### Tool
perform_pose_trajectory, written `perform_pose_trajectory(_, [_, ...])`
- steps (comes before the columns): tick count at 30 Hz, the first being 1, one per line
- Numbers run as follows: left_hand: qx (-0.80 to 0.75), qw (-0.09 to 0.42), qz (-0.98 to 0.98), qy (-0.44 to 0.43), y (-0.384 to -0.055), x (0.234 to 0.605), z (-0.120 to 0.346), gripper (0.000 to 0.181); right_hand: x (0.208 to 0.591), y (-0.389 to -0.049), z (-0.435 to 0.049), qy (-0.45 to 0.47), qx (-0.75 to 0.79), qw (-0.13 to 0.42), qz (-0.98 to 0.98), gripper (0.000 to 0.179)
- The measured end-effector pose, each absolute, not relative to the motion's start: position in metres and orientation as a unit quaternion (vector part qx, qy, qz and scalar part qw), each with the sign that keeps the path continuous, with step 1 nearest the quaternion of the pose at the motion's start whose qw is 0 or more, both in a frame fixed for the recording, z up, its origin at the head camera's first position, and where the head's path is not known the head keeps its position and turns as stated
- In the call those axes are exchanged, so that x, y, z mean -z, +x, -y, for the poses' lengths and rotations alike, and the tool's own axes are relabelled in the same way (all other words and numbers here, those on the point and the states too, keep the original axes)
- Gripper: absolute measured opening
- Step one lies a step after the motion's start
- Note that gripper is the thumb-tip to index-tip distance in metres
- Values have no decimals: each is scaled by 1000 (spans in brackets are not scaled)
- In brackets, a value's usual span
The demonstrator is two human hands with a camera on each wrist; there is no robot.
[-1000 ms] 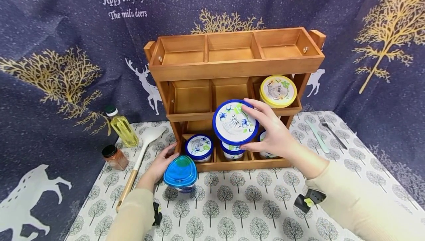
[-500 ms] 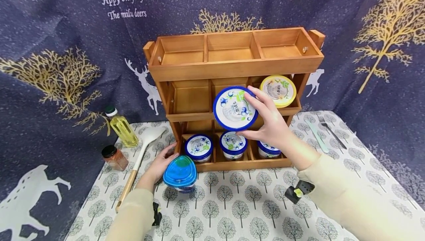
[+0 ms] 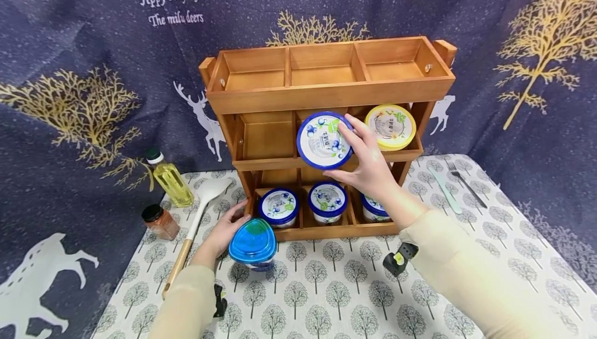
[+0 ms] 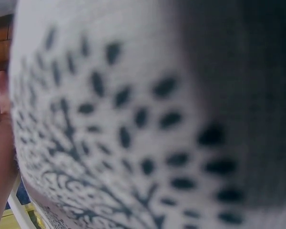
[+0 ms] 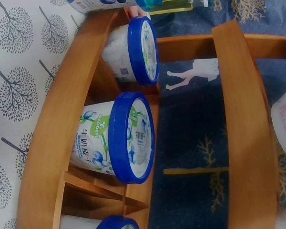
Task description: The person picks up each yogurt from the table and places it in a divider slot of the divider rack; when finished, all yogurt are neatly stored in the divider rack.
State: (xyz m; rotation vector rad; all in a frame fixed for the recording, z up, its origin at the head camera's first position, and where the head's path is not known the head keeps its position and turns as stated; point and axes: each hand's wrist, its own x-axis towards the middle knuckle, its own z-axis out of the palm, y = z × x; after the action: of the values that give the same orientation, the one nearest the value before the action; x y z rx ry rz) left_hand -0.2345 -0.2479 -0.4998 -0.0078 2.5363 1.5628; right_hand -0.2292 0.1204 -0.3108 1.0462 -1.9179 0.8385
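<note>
My right hand (image 3: 366,157) grips a round white tub (image 3: 324,140) by its blue lid, printed with blueberries. It holds the tub tilted in front of the middle tier of a wooden rack (image 3: 326,99), overlapping the centre compartment in the head view. At the right edge of the right wrist view, part of this tub (image 5: 285,125) shows. My left hand (image 3: 227,232) rests against the rack's lower left end, fingers extended. Just right of it, a tub with a translucent blue lid (image 3: 253,241) stands on the tablecloth, partly overlapping the hand.
Blue-lidded tubs (image 3: 328,200) fill the bottom tier's three compartments. A yellow-lidded tub (image 3: 390,127) sits in the middle tier's right compartment. Left lie a white spatula (image 3: 212,189), an oil bottle (image 3: 173,183) and a spice jar (image 3: 161,222); right, a green knife (image 3: 445,191) and fork (image 3: 468,184).
My right hand has raised the blue-lidded tub from over the bottom tier to the middle tier, uncovering the tubs below. My left hand has stayed in place.
</note>
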Motion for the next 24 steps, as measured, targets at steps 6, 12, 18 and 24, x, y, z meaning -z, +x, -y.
perform_pose_trajectory(6, [-518, 79, -852, 0, -234, 499, 248, 63, 313, -233, -117, 387, -324, 397, 767, 87])
perform_pose_trajectory(12, [-519, 80, -851, 2, -233, 497, 247, 63, 313, -237, -114, 382, -320, 404, 767, 82])
perform_pose_trajectory(18, [-517, 78, -852, 4, -232, 496, 247, 62, 318, -239, -112, 384, -321, 409, 763, 81])
perform_pose_trajectory(24, [-519, 75, -851, 6, -231, 495, 247, 61, 324, -239, -107, 370, -322, 410, 769, 82])
